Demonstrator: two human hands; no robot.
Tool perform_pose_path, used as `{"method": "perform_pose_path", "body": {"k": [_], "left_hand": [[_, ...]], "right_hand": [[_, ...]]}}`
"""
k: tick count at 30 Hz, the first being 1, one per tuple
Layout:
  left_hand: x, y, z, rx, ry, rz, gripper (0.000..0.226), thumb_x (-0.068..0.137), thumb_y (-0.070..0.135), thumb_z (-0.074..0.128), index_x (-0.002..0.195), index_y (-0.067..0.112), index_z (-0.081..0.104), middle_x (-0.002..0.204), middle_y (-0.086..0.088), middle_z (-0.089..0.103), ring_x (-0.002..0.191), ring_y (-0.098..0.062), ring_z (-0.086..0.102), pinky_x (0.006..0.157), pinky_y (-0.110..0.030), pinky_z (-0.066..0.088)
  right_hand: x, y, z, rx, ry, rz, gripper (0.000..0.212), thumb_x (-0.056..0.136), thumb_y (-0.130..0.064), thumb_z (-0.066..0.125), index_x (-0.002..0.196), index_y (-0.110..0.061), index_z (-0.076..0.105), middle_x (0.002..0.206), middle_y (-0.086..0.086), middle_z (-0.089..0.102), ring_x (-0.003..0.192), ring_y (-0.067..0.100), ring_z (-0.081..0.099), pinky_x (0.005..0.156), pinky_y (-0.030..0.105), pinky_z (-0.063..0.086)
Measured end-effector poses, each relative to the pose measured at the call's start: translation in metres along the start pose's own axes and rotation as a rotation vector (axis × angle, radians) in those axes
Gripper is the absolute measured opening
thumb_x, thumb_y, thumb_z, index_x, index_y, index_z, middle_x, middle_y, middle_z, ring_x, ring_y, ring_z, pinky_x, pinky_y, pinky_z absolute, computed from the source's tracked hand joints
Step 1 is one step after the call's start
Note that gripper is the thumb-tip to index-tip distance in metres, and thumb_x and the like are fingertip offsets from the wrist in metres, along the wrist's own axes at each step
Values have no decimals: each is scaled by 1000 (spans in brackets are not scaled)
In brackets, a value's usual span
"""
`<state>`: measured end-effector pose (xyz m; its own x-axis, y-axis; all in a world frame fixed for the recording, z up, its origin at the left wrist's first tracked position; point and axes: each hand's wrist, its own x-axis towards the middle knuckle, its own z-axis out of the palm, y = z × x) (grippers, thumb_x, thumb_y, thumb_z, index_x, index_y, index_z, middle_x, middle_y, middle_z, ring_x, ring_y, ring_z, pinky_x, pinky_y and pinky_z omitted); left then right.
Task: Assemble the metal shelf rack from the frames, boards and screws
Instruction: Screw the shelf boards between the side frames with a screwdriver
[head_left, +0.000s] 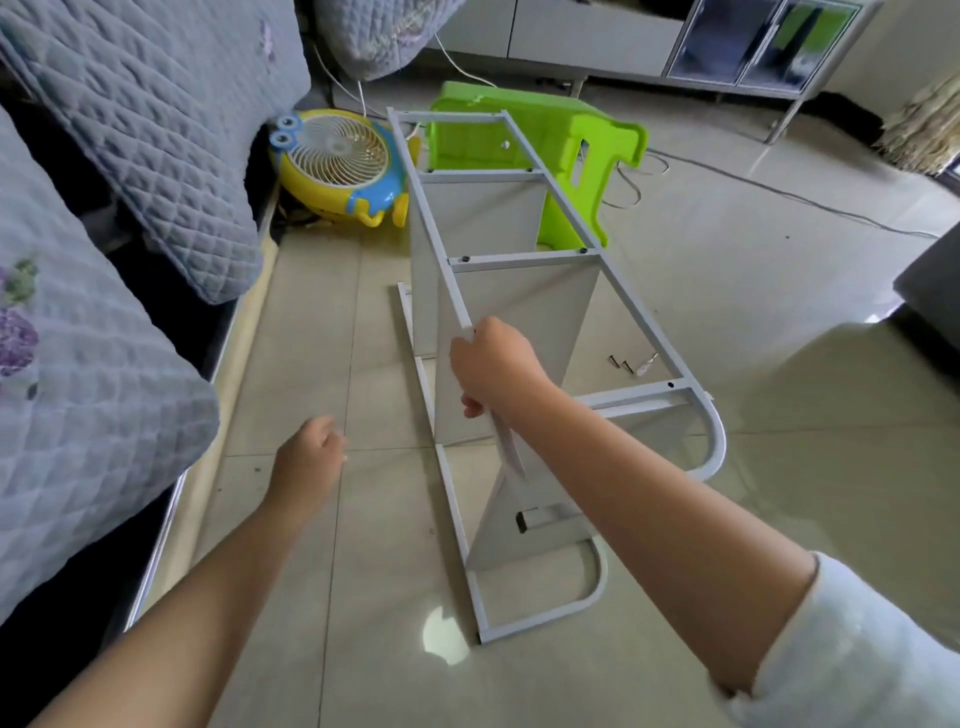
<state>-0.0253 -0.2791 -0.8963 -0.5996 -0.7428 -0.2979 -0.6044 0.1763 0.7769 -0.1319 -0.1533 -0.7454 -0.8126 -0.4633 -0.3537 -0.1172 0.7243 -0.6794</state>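
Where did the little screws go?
The screws lie on the floor inside the rack, right of the right hand, near the rack's curved end.

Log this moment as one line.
right hand: grips upper white metal side frame | left hand: free, above floor | white shelf boards: between frames | loose dark screws: on floor

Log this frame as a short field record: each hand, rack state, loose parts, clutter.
right hand: grips the upper frame rail
left hand: free above the floor, fingers loosely curled
rack: on its side, boards standing between upper and lower frame
screws: loose on the floor inside the rack
clutter: green stool, yellow fan
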Motion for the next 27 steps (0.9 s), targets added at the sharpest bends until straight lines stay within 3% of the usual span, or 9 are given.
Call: {"method": "perform_pose_path", "body": {"k": [5, 10, 11, 13, 14, 17, 19, 21, 27], "left_hand": [[-18, 59, -2, -5, 23, 209, 40, 93, 21, 40, 128, 7, 50, 116, -15, 62, 107, -28, 57, 90, -31, 41], [-56, 119, -4, 6, -23, 488, 36, 94, 29, 49, 127, 16, 53, 82, 0, 60, 81, -16, 56, 70, -24, 39], [-65, 129, -6, 56, -58, 530, 38, 92, 35, 50, 127, 20, 53, 75, 0, 58, 77, -17, 56, 68, -26, 42], [-80, 147, -9, 226, -149, 556, 43, 87, 46, 52, 126, 29, 52, 68, -1, 56, 74, -20, 56, 73, -29, 45], [-86, 155, -10, 342, -198, 553, 45, 84, 51, 52, 125, 32, 52, 68, 3, 55, 77, -20, 55, 75, -29, 46], [-99, 171, -7, 713, -264, 580, 42, 84, 56, 51, 119, 33, 56, 85, 10, 56, 93, -17, 53, 78, -27, 45], [-103, 177, -3, 861, -249, 600, 36, 86, 52, 51, 110, 27, 61, 92, 6, 59, 91, -17, 53, 73, -26, 44], [-105, 182, 0, 926, -255, 563, 33, 87, 49, 51, 98, 21, 64, 86, 4, 61, 86, -19, 54, 70, -27, 44], [-112, 188, 9, 1099, -214, 523, 37, 90, 39, 53, 62, 17, 42, 64, 2, 40, 72, -23, 46, 50, -24, 29]], "right_hand": [[14, 20, -42, 2, 93, -92, 18, 90, -7, 35, 87, -7, 53, 82, 15, 54, 85, 31, 56, 78, 37, 47], [1, 69, -114, -250, 122, -223, 25, 88, -5, 46, 102, -13, 64, 91, 1, 60, 73, 11, 50, 61, 6, 40], [0, 80, -126, -348, 110, -249, 24, 88, -7, 51, 107, -14, 64, 104, 3, 59, 89, 15, 52, 70, 6, 41], [-6, 97, -143, -561, 41, -264, 30, 85, -25, 63, 114, -20, 62, 132, 7, 46, 125, 23, 37, 103, 25, 33], [-10, 103, -149, -625, -37, -247, 38, 80, -38, 65, 116, -25, 60, 135, 6, 42, 130, 24, 32, 109, 33, 27], [-19, 112, -155, -717, -229, -183, 46, 79, -39, 67, 121, -23, 57, 119, 3, 55, 112, 19, 49, 99, 31, 37], [-19, 115, -154, -788, -177, -228, 28, 82, -27, 65, 109, -20, 61, 91, -2, 60, 91, 18, 51, 84, 28, 41], [-17, 115, -152, -878, -100, -293, 8, 82, -25, 62, 89, -21, 62, 68, -8, 47, 79, 17, 45, 73, 28, 40], [-13, 113, -154, -903, -102, -277, 30, 82, -33, 63, 107, -17, 62, 65, -10, 38, 81, 15, 42, 62, 26, 38]]}}
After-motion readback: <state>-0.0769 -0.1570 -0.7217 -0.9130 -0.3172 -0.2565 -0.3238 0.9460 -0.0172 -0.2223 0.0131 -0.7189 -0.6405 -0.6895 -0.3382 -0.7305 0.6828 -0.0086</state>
